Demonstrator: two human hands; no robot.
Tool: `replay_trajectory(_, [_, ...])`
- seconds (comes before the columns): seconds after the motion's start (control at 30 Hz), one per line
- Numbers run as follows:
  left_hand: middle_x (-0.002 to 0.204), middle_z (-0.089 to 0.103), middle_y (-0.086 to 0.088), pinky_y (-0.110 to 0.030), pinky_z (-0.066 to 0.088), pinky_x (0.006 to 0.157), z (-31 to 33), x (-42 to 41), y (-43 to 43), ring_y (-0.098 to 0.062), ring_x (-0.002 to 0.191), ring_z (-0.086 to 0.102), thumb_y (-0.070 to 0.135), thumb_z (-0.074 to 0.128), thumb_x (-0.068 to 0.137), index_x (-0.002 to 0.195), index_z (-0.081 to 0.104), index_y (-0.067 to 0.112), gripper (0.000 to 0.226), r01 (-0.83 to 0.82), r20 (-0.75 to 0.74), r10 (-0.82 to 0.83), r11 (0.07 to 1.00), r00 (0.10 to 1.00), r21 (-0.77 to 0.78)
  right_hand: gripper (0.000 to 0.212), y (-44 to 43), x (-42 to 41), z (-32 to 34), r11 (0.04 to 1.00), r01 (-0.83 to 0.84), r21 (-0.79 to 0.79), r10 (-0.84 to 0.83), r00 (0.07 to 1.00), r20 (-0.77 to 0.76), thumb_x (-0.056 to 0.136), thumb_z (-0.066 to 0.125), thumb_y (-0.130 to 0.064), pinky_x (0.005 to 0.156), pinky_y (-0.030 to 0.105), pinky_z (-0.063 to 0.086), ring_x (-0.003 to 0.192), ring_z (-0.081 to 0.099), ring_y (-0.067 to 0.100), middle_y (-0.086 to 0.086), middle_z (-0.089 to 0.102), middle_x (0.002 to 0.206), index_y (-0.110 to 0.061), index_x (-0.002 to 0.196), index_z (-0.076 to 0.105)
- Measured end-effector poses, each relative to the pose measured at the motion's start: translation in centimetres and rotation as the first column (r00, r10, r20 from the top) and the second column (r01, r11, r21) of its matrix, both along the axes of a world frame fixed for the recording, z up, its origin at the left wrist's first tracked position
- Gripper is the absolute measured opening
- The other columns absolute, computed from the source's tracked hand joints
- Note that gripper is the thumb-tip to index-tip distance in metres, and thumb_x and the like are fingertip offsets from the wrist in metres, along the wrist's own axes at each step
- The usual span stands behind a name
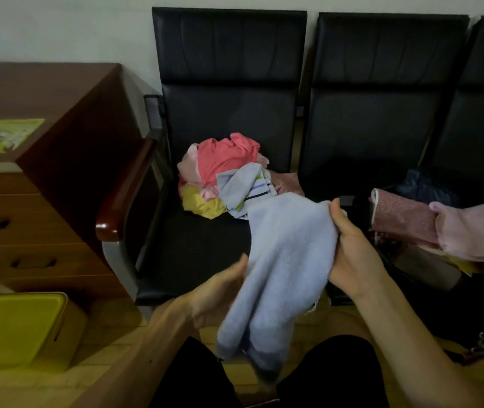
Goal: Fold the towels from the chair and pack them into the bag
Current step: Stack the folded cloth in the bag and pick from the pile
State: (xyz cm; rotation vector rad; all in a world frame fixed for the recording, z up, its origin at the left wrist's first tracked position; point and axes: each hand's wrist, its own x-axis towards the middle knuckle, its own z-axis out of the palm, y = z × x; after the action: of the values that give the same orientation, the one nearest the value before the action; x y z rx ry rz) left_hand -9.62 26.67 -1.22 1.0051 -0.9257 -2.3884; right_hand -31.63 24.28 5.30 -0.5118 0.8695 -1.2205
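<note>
A pale blue towel [282, 260] hangs in front of the black chair [229, 119]. My right hand [349, 248] grips its upper right edge, thumb on top. My left hand [220, 293] is under the towel's left side, blurred, fingers hidden behind the cloth. On the chair seat lies a heap of towels [223, 175]: coral, pink, yellow and a striped pale one. At the right a dark bag [396, 260] stands open with folded pink towels [441, 228] in it.
A brown wooden desk [43, 172] with drawers stands at the left, a green leaflet [5, 135] on top. A yellow box [19, 328] sits on the floor below it. More black chairs [382, 98] line the wall to the right. My dark-trousered legs are at the bottom.
</note>
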Motion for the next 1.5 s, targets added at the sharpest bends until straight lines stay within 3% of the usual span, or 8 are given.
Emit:
replay_trajectory(0.13, [0.113, 0.055, -0.025, -0.047, 0.043, 0.096, -0.5, 0.1, -0.2, -0.038, 0.106, 0.053, 0.031, 0.072, 0.09, 0.12, 0.056, -0.015, 0.057, 0.072, 0.086, -0.051, 0.961, 0.995, -0.266, 0.043, -0.2, -0.7, -0.3, 0.998, 0.055, 0.026, -0.054, 0.998, -0.032, 0.1, 0.045, -0.042, 0.087, 0.036, 0.055, 0.106, 0.069, 0.022, 0.009, 0.073, 0.113, -0.01, 0.113, 0.07])
replay_trajectory(0.33, [0.089, 0.068, -0.015, -0.029, 0.056, 0.068, 1.8, -0.8, 0.2, -0.022, 0.077, 0.066, 0.019, 0.053, 0.1, 0.101, 0.068, -0.002, 0.026, -0.131, 0.031, 0.146, 0.95, 0.989, -0.283, 0.064, 0.9, -1.0, -1.1, 0.999, 0.029, 0.028, -0.033, 0.988, 0.151, 0.097, 0.037, -0.058, 0.085, 0.04, 0.058, 0.103, 0.07, 0.026, 0.016, 0.071, 0.115, -0.011, 0.096, 0.08])
replay_trajectory(0.43, [0.1, 0.071, -0.019, -0.038, 0.059, 0.08, 3.0, -1.6, -0.5, -0.027, 0.087, 0.07, 0.024, 0.058, 0.096, 0.103, 0.076, 0.004, 0.028, -0.313, -0.017, 0.318, 0.92, 0.948, -0.234, 0.074, 2.7, 1.6, -4.1, 0.977, -0.168, 0.134, 0.164, 0.986, 0.04, 0.093, 0.04, -0.065, 0.098, 0.04, 0.05, 0.113, 0.064, 0.034, 0.024, 0.061, 0.127, -0.001, 0.117, 0.07])
replay_trajectory(0.5, [0.101, 0.072, -0.018, -0.04, 0.058, 0.084, 3.7, -2.1, -1.0, -0.027, 0.088, 0.071, 0.028, 0.06, 0.094, 0.092, 0.08, 0.01, 0.027, -0.363, -0.006, 0.369, 0.913, 0.93, -0.186, 0.062, 3.2, 2.4, -4.9, 0.954, -0.29, -0.079, 0.287, 0.957, -0.043, 0.098, 0.054, -0.046, 0.111, 0.037, 0.039, 0.114, 0.058, 0.037, 0.035, 0.053, 0.123, 0.013, 0.118, 0.058])
replay_trajectory(0.6, [0.097, 0.074, -0.017, -0.04, 0.058, 0.083, 4.3, -2.5, -1.1, -0.025, 0.085, 0.073, 0.03, 0.062, 0.093, 0.082, 0.08, 0.011, 0.028, -0.378, 0.032, 0.388, 0.91, 0.921, -0.172, 0.077, 4.0, 3.3, -5.4, 0.877, -0.465, 0.121, 0.442, 0.879, 0.176, 0.047, 0.099, -0.028, 0.099, 0.047, 0.049, 0.098, 0.068, 0.036, 0.03, 0.066, 0.108, 0.009, 0.105, 0.066])
replay_trajectory(0.87, [0.108, 0.075, -0.013, -0.04, 0.06, 0.08, 4.2, -1.2, -1.5, -0.026, 0.098, 0.073, 0.016, 0.072, 0.081, 0.119, 0.064, 0.009, 0.04, -0.354, 0.049, 0.377, 0.901, 0.925, -0.251, 0.029, 3.4, 0.3, -4.2, 0.992, -0.118, 0.043, 0.122, 0.986, -0.113, 0.074, 0.077, -0.032, 0.073, 0.031, 0.06, 0.097, 0.072, 0.025, 0.016, 0.075, 0.102, -0.009, 0.092, 0.079])
replay_trajectory(1.17, [0.129, 0.066, -0.006, -0.049, 0.054, 0.098, 3.3, 0.0, -2.5, -0.025, 0.116, 0.066, 0.008, 0.082, 0.074, 0.136, 0.053, 0.02, 0.069, -0.32, 0.124, 0.401, 0.852, 0.908, -0.414, 0.032, 3.0, -0.5, -0.1, 0.976, -0.106, -0.19, 0.04, 0.946, -0.321, 0.086, 0.056, -0.03, 0.078, 0.026, 0.059, 0.1, 0.07, 0.016, 0.006, 0.075, 0.103, -0.008, 0.105, 0.067])
replay_trajectory(1.5, [0.111, 0.064, 0.003, -0.033, 0.059, 0.079, 10.0, 0.2, -6.6, -0.016, 0.097, 0.069, 0.017, 0.079, 0.082, 0.109, 0.055, 0.025, 0.036, -0.404, 0.166, 0.667, 0.61, 0.726, -0.681, 0.013, -0.3, -2.4, 4.6, 0.848, -0.097, -0.521, -0.338, 0.658, -0.673, 0.09, 0.068, -0.009, 0.067, 0.021, 0.056, 0.082, 0.073, 0.007, -0.01, 0.077, 0.086, -0.017, 0.1, 0.071])
